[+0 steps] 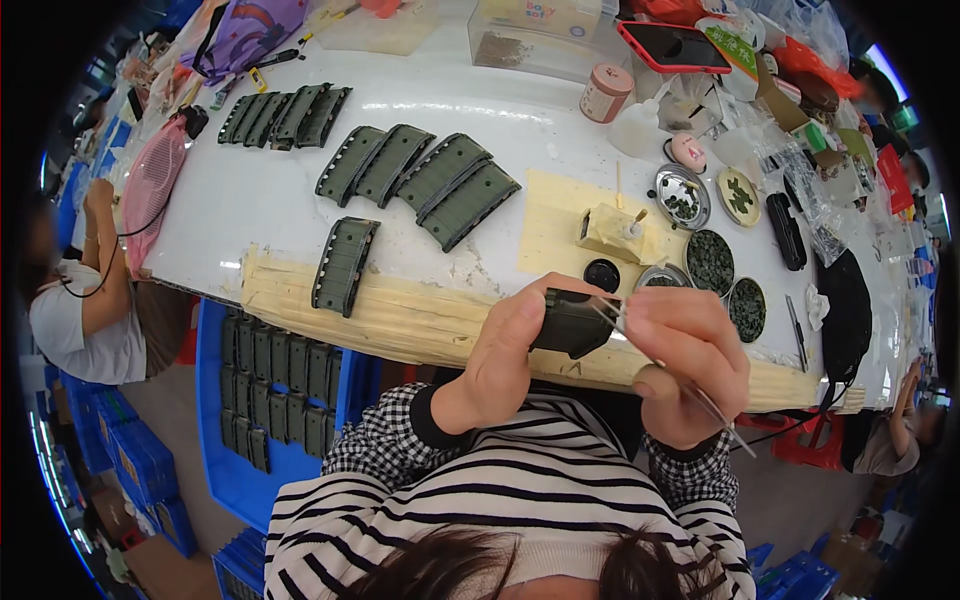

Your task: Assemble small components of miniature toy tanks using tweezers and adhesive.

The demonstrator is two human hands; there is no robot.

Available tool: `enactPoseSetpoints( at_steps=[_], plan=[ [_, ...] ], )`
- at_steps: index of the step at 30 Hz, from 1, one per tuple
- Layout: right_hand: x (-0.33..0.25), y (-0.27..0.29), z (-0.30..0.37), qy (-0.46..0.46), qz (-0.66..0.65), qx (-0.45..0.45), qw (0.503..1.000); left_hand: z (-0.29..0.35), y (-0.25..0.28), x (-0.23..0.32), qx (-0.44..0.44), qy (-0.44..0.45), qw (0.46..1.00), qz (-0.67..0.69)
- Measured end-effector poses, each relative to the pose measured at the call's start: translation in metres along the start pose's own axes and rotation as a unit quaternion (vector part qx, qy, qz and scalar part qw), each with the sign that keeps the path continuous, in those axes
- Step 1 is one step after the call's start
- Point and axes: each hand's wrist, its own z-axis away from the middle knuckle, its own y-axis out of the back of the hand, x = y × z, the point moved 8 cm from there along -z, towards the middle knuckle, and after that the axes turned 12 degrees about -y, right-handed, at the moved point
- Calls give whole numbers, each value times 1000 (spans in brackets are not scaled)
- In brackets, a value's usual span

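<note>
My left hand (pixel 497 362) grips a dark green curved plastic casing (pixel 572 326) just above the table's taped front edge. In my right hand (pixel 690 350) is a pair of metal tweezers (pixel 712 408), their tips touching the casing's right end; whether they pinch a small part is too fine to tell. Beyond my hands stand round tins of small dark green pieces (pixel 709 262) and a small bottle (pixel 628 232) with a brush-like stick, wrapped in yellowish tape. A round black cap (pixel 601 274) lies close to my left hand.
More green casings (pixel 440 180) lie in groups across the left of the table, one (pixel 345 265) near the front edge. A blue crate (pixel 222 440) below holds rows of them. A red-framed phone (pixel 675 47), pink jar (pixel 606 93) and black case (pixel 786 231) stand farther right. Other people sit at both sides.
</note>
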Motion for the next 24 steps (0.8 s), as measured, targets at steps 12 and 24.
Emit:
enactPoseSetpoints(
  at_steps=[12, 24],
  plan=[
    [38, 42, 27, -99, -43, 142, 984, 6, 29, 23, 63, 12, 989, -130],
    [40, 17, 30, -125, -70, 57, 988, 25, 82, 66, 212, -126, 810, -532]
  ],
)
